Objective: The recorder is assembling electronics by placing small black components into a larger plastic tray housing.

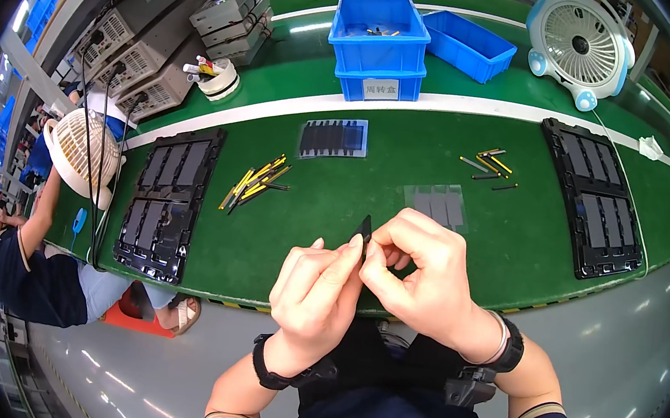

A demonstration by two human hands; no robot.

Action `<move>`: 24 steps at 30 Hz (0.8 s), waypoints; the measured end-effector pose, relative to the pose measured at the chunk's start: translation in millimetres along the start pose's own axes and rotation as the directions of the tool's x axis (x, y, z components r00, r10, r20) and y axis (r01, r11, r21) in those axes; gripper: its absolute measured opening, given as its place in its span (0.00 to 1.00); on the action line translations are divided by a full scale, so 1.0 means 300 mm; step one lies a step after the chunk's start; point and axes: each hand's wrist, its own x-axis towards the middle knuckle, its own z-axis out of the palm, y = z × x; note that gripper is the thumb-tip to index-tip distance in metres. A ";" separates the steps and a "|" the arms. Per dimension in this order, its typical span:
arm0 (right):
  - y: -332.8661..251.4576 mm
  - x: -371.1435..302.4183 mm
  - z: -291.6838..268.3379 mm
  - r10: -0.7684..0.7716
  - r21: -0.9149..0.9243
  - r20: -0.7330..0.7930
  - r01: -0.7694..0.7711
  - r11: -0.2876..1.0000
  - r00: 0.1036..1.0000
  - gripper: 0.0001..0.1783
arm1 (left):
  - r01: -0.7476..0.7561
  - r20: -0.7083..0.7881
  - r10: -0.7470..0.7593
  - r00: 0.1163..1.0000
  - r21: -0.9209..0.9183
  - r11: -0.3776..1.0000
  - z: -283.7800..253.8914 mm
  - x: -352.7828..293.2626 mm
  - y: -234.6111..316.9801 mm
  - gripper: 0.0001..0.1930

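Left hand (312, 295) is gripping a black piece (365, 229) above the bench (316, 199); the right hand (432, 280) is pinching its edge.

A small, flat black piece (366, 228) is held at the fingertips of the bare left hand (314, 290), with the bare right hand (426, 274) curled close against it. On the glossy green tabletop (312, 194), slim yellow-and-black strips (255, 190) are scattered between two rectangular black plastic trays (172, 245); stacked blue plastic bins (379, 60) are set farther back.
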 end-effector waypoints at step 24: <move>0.066 0.050 -0.113 0.322 0.420 0.426 -0.500 0.757 0.845 0.10 | 0.816 0.648 -0.541 0.536 -0.563 0.133 -0.054 0.038 -0.013 0.12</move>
